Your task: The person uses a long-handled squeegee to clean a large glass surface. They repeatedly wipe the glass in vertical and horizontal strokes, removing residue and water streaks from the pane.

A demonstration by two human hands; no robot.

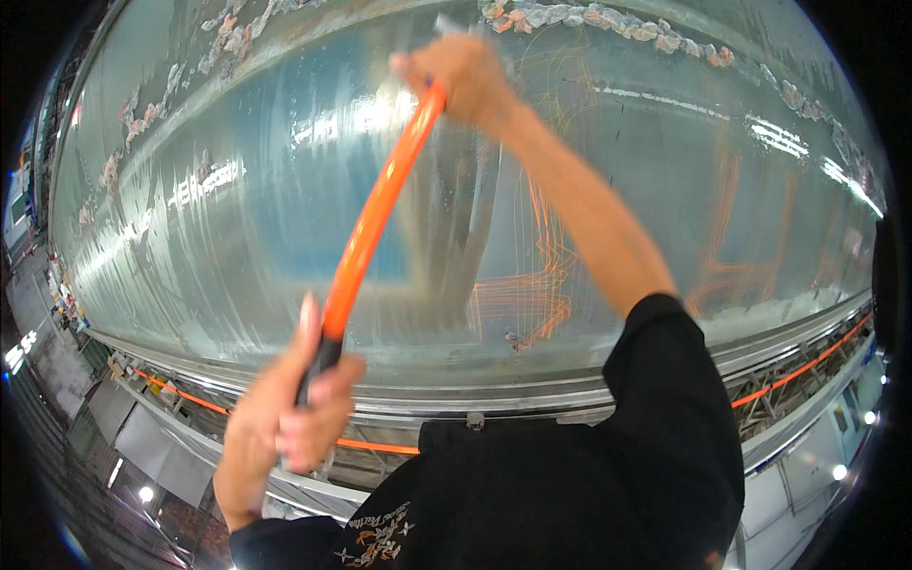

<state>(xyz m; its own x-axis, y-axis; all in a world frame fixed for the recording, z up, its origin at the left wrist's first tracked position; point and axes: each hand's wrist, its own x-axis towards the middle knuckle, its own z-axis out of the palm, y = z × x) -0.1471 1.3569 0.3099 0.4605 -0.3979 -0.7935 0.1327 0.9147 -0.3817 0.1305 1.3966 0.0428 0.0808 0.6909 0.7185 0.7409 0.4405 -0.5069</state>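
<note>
Both my hands are closed around an orange pole (380,214) with a black end grip, held slanting over a wide, wet, glassy surface (627,209). My left hand (294,399) wraps the black grip at the near, lower end. Farther out, my right hand (461,81) grips the upper end with the arm stretched forward. A pale, blurred piece (446,27) shows just past the right hand; I cannot make out what kind of tool head it is. Orange lines (541,275) mark the surface right of the pole, and a bluish rectangular patch (313,209) lies left of it.
Clumps of whitish and pinkish residue (608,19) run along the far side, with more (228,43) at the far left. A metal rail (532,394) edges the near side, close to my body. Below it runs an orange strip (380,446) among metal framing.
</note>
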